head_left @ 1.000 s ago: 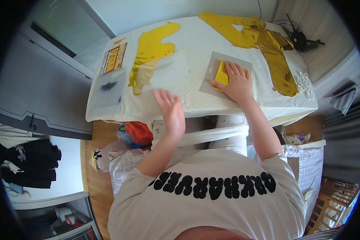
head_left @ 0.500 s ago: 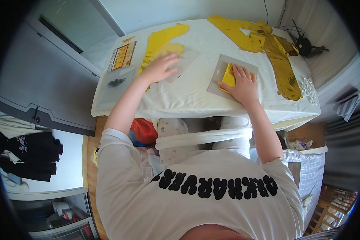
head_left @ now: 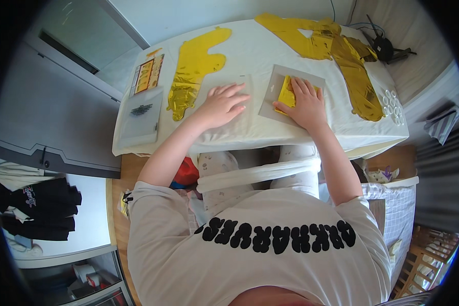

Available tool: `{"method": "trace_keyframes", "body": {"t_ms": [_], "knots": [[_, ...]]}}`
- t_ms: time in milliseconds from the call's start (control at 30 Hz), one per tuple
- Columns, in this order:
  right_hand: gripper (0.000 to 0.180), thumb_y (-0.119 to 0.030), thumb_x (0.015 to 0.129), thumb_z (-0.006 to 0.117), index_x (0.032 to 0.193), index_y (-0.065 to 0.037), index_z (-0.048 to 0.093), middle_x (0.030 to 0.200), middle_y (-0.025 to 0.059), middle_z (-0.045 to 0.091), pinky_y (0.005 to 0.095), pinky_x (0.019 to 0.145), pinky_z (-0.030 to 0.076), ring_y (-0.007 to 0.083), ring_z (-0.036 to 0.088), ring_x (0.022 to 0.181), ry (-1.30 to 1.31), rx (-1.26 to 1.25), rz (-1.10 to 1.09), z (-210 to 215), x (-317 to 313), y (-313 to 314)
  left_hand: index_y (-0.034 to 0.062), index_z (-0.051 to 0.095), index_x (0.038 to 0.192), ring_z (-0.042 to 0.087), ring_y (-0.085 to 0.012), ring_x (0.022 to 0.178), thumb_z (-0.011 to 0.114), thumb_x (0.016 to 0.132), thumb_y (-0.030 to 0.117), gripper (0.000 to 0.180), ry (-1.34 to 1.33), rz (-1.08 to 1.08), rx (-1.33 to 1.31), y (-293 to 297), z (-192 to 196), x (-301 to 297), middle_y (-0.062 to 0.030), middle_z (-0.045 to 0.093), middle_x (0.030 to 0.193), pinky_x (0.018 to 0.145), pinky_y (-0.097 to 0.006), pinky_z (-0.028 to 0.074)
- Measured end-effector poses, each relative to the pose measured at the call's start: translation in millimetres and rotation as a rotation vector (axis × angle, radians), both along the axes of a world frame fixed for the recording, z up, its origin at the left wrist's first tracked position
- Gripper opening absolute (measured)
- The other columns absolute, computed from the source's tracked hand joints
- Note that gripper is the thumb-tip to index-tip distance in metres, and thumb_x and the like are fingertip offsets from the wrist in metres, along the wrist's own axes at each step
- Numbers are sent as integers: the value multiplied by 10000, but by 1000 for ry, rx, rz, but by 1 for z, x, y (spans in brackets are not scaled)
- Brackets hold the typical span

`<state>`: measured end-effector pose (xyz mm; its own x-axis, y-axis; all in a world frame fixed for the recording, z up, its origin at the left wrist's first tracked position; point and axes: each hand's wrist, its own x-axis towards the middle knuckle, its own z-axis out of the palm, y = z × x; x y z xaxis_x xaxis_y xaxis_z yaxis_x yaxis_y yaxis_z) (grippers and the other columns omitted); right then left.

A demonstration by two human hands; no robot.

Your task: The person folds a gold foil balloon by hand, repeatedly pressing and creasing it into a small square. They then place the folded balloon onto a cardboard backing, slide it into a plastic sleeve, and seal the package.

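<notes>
My left hand point(head_left: 223, 106), fingers spread, rests over a clear plastic sheet or bag point(head_left: 247, 84) that is faint against the white cloth. It holds nothing that I can see. My right hand point(head_left: 311, 106) lies flat with fingers outstretched, pressing on a folded gold foil piece point(head_left: 286, 94). Under that foil is a grey square sheet point(head_left: 271, 105), perhaps a bag, with a small hole near its left edge. Beyond my left hand, a flat gold foil balloon point(head_left: 196, 56) is spread out. Part of the folded foil is hidden by my right palm.
More gold foil balloons point(head_left: 359, 84) lie at the table's far right, beside small white rings point(head_left: 392, 108) and a black router-like device point(head_left: 387, 50). At the left are a clear bag with dark bits point(head_left: 141, 122) and an orange picture card point(head_left: 147, 76). A white cloth point(head_left: 199, 138) covers the table.
My left hand has moved right and nearer to me, and the clear plastic has come down toward me with it. The right hand stays on the folded foil.
</notes>
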<state>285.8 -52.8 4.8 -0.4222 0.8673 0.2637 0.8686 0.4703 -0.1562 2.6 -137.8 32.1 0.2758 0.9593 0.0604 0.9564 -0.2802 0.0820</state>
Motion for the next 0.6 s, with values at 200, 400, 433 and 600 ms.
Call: {"method": "trace_keyframes", "body": {"t_ms": [200, 400, 433, 600], "knots": [[1031, -823, 852, 560, 1573, -97, 428, 1614, 63, 444, 529, 1260, 217, 277, 339, 1529, -20, -15, -4, 1, -1, 0, 143, 378, 1610, 243, -318, 1572, 597, 1012, 455, 710, -109, -189, -106, 3, -18, 13, -130, 294, 1694, 1273, -481, 202], [1065, -856, 853, 520, 1585, -91, 406, 1623, 60, 431, 535, 1263, 204, 267, 320, 1540, -31, -32, 1, 0, 0, 1, 83, 305, 1630, 204, -327, 1586, 579, 1013, 497, 792, -164, -152, -104, 0, -19, 40, -144, 257, 1706, 1285, -485, 172], [1066, -857, 853, 518, 1585, -90, 407, 1622, 61, 432, 536, 1262, 205, 267, 318, 1541, -34, -33, 1, 0, 0, 1, 67, 293, 1631, 184, -327, 1593, 568, 1017, 509, 805, -249, -157, -101, -1, -18, 42, -150, 243, 1710, 1288, -495, 151], [1069, -857, 850, 522, 1583, -87, 408, 1621, 66, 433, 539, 1261, 207, 270, 317, 1541, -36, -31, 4, 1, -1, 0, 52, 271, 1634, 139, -318, 1605, 520, 1034, 544, 816, -66, 98, -61, 2, -18, 41, -155, 213, 1719, 1288, -529, 99]]}}
